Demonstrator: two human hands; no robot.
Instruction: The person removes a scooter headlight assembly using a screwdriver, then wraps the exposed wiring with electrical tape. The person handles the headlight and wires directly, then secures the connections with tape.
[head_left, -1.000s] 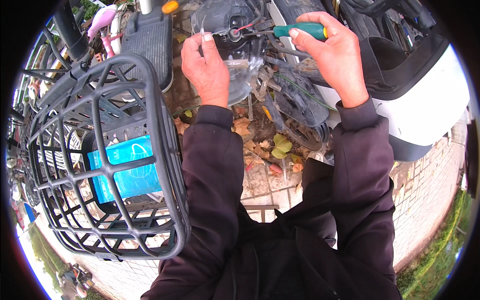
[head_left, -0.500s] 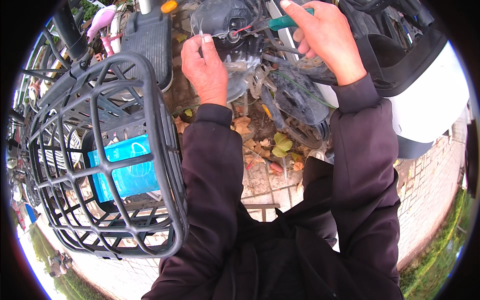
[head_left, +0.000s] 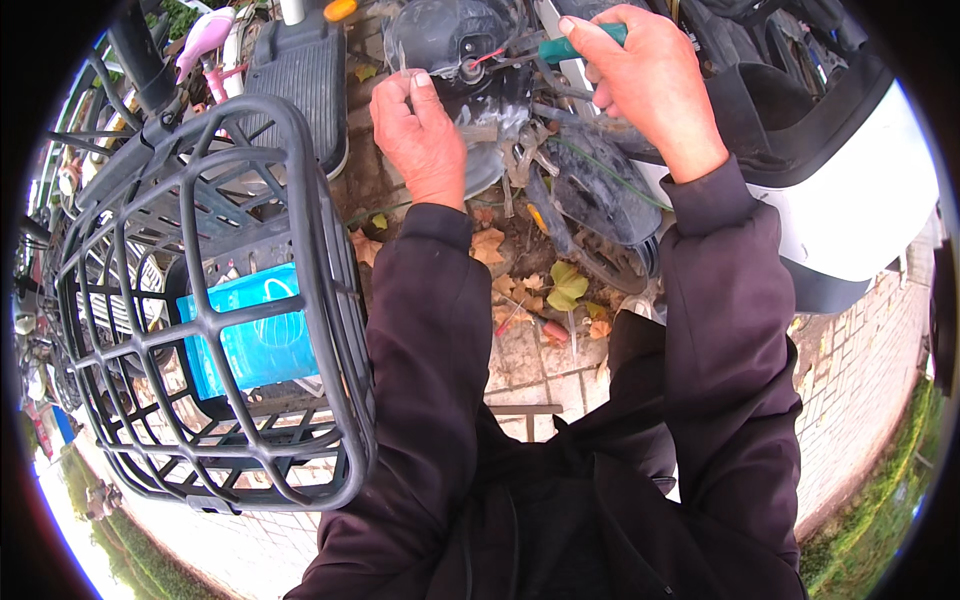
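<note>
My right hand (head_left: 665, 90) is wrapped round the green handle of a screwdriver (head_left: 570, 46). Its dark shaft points left toward a small round fitting on a dusty black housing (head_left: 440, 35) at the top. A short red wire (head_left: 488, 58) stands out from that fitting. Left of it, my left hand (head_left: 425, 140) is closed in a pinch on a thin pale pointed piece (head_left: 404, 60), whose kind I cannot make out. Just below the housing lie worn grey metal parts (head_left: 530, 155) and a dusty dark oval cover (head_left: 605, 195).
A black bike basket (head_left: 300, 330) with a blue packet (head_left: 255, 335) in it fills the left. White-and-black scooter bodywork (head_left: 850, 190) stands at the right. Dry leaves (head_left: 567, 285) and a red-handled tool (head_left: 555, 331) lie on the paving below.
My left hand has shifted slightly right and down, still pinching the pale piece. My right hand has turned a little around the screwdriver handle, which stays near the same place.
</note>
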